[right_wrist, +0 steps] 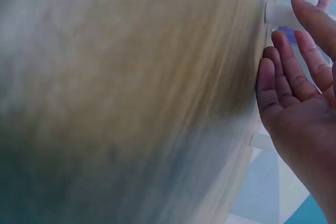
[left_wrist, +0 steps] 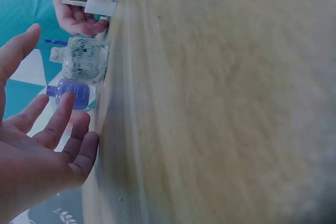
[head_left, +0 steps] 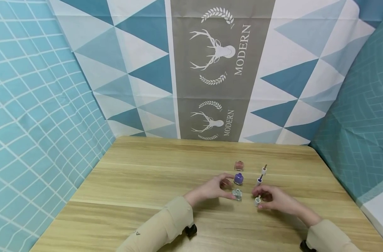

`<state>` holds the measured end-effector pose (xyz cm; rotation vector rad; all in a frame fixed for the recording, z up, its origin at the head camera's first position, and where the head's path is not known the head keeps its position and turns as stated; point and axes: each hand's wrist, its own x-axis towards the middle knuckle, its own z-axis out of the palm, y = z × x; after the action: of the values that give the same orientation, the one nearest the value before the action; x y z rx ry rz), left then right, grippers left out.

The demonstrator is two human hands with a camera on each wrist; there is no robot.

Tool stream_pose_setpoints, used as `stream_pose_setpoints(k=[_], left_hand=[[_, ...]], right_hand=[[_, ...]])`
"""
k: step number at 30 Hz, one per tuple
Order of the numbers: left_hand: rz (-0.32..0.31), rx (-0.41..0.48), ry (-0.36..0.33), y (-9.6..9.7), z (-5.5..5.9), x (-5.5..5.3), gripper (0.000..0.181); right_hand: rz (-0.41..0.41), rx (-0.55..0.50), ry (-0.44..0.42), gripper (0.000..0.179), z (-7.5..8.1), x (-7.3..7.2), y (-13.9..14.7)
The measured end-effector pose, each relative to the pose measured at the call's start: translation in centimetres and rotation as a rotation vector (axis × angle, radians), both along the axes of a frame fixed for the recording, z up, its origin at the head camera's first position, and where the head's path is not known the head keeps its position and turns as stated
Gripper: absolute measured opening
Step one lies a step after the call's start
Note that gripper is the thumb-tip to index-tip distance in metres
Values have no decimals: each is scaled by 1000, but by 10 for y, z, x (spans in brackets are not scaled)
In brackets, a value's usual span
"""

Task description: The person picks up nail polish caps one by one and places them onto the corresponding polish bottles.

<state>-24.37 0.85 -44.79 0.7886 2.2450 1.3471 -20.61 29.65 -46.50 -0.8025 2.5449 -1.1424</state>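
Three uncapped nail polish bottles stand in a row: a pink one [head_left: 239,166] farthest, a purple one [head_left: 238,179] in the middle and a clear, speckled glitter one [head_left: 237,194] nearest. My left hand [head_left: 214,187] is spread beside the glitter and purple bottles, its thumb overlapping the glitter bottle in the head view. In the left wrist view the fingers are loose, with the glitter bottle [left_wrist: 81,59] beyond them. My right hand [head_left: 274,199] hovers around a white brush cap [head_left: 257,201] standing brush up, thumb and fingers apart either side of it.
Two more white caps stand brush up behind my right hand, one with a purple brush [head_left: 259,182] and one with a brownish brush [head_left: 264,171]. The wooden table [head_left: 141,175] meets a patterned cloth backdrop [head_left: 207,70] at its far edge.
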Motion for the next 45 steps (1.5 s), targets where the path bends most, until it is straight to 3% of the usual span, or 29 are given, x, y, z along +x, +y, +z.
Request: stream_pose_setpoints(k=[8, 14, 25, 34, 45], left_hand=[[4, 8, -11, 11, -7, -2, 53], [34, 4, 23, 18, -10, -2, 40], [133, -18, 99, 23, -12, 6, 27], [149, 7, 85, 17, -14, 11, 25], [132, -13, 98, 7, -2, 16, 25]], right_hand=[[34, -8, -36, 34, 1, -4, -1], [58, -37, -18, 26, 0, -7, -2], [69, -29, -13, 23, -2, -9, -2], [99, -47, 10, 21, 0, -3, -6], [90, 4, 40, 22, 14, 1, -11]])
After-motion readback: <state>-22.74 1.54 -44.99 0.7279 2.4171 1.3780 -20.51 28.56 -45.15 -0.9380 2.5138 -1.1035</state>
